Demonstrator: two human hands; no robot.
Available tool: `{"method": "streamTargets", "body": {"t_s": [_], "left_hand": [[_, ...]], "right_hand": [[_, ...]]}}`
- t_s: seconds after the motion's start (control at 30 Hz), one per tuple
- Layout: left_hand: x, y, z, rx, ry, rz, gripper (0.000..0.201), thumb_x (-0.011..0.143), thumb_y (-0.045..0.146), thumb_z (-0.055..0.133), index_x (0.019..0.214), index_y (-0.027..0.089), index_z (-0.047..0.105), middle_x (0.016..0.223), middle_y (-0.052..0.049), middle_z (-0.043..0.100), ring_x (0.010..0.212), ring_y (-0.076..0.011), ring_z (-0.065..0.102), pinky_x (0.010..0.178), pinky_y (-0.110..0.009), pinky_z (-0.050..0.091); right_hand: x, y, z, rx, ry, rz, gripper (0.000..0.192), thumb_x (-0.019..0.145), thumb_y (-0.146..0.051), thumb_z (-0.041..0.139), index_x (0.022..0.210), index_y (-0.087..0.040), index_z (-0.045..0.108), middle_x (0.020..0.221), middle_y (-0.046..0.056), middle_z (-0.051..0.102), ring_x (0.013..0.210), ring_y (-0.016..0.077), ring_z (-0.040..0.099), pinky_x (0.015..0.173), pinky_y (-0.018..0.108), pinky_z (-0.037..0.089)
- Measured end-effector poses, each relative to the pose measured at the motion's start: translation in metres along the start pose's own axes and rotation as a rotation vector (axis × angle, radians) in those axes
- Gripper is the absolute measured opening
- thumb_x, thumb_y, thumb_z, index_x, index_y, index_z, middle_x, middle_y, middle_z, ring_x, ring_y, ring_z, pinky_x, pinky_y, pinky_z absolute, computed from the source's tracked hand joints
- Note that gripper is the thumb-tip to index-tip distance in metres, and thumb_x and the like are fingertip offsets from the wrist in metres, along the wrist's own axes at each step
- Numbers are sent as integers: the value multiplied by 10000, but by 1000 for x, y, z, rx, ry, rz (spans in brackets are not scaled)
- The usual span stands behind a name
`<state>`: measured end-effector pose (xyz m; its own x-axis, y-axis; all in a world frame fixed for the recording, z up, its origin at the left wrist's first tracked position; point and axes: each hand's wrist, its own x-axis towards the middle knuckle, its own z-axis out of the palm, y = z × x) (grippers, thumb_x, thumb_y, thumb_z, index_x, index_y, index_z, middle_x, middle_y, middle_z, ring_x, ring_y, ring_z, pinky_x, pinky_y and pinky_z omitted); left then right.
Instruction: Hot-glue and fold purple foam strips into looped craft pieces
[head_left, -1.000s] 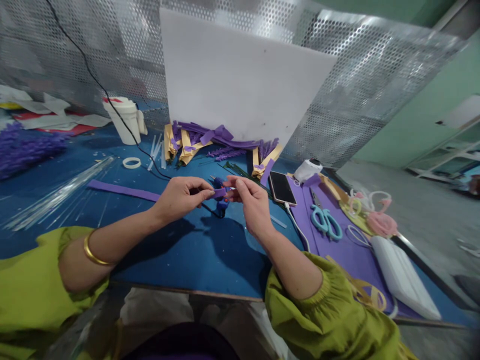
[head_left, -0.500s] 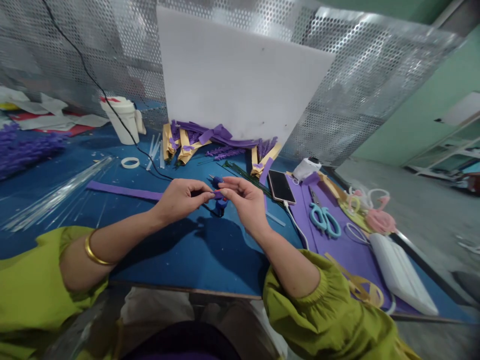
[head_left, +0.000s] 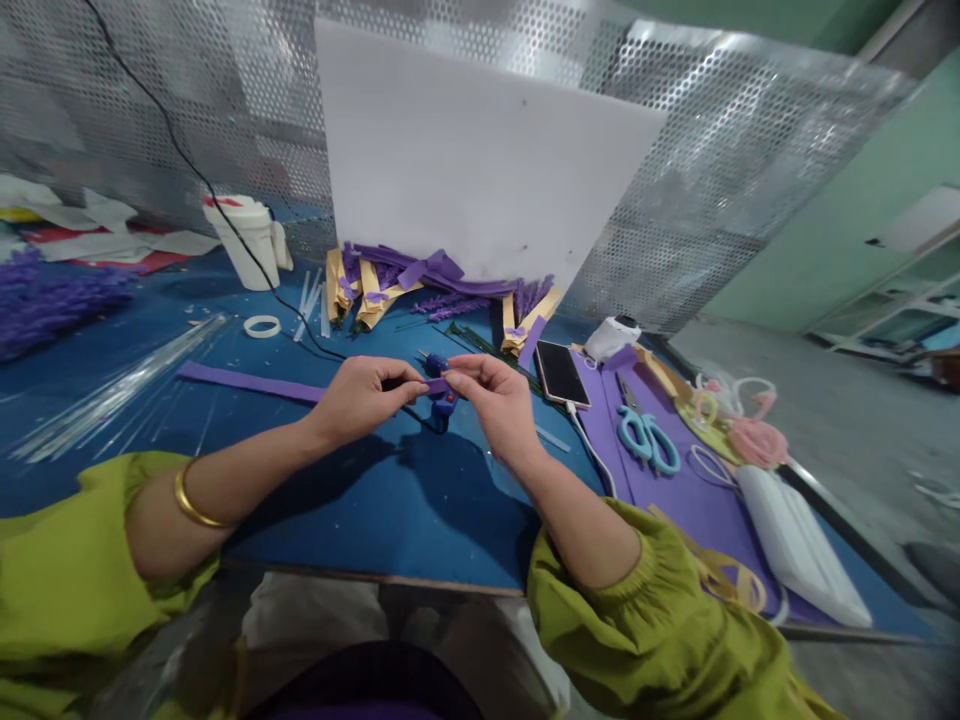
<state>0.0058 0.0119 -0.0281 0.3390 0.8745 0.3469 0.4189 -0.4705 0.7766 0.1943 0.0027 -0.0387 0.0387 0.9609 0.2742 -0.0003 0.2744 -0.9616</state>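
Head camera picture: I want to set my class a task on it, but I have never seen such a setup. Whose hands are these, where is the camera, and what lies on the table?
There is no machine here. A person wears the camera on the head, so you look down at their own two bare hands over a blue table. The left hand and right hand pinch a small purple strip between their fingertips. Just behind it lies a blue glue gun. To the right lie a phone and teal scissors; at the back stand a white board and a white cup.

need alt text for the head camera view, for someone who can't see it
Left hand and right hand pinch a small purple strip between them above a blue table. Teal scissors and a phone lie to the right.
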Motion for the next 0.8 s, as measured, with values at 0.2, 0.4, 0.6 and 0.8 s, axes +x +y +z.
{"method": "streamTargets", "body": {"t_s": [0.2, 0.4, 0.6, 0.8], "left_hand": [[-1, 1, 2, -89, -53, -24, 275, 826, 414, 681, 828, 155, 771, 646, -14, 689, 519, -115, 563, 525, -217, 423], [-1, 0, 2, -90, 19, -9, 258, 828, 387, 670, 783, 152, 764, 654, -19, 684, 541, -120, 580, 538, -212, 442], [0, -3, 2, -32, -32, -12, 312, 835, 453, 666, 829, 159, 774, 637, -22, 695, 544, -132, 573, 540, -227, 426], [-1, -1, 0, 73, 20, 72, 267, 862, 388, 621, 795, 174, 766, 699, -30, 728, 604, -144, 600, 565, -225, 416]], "right_hand": [[-3, 1, 2, -32, 11, -31, 95, 691, -248, 770, 745, -203, 707, 645, -18, 688, 597, 125, 601, 627, 270, 480], [-3, 1, 3, 1, -40, -6, 214, 742, -356, 740, 900, -211, 749, 803, 23, 747, 708, 151, 642, 684, 292, 518], [-3, 2, 0, -158, -55, -74, 112, 733, -303, 736, 695, -205, 698, 591, -29, 611, 573, 119, 520, 588, 265, 419], [-6, 3, 3, -253, -62, -117, 169, 782, -364, 706, 861, -218, 740, 725, -3, 672, 654, 141, 560, 627, 268, 448]]}}
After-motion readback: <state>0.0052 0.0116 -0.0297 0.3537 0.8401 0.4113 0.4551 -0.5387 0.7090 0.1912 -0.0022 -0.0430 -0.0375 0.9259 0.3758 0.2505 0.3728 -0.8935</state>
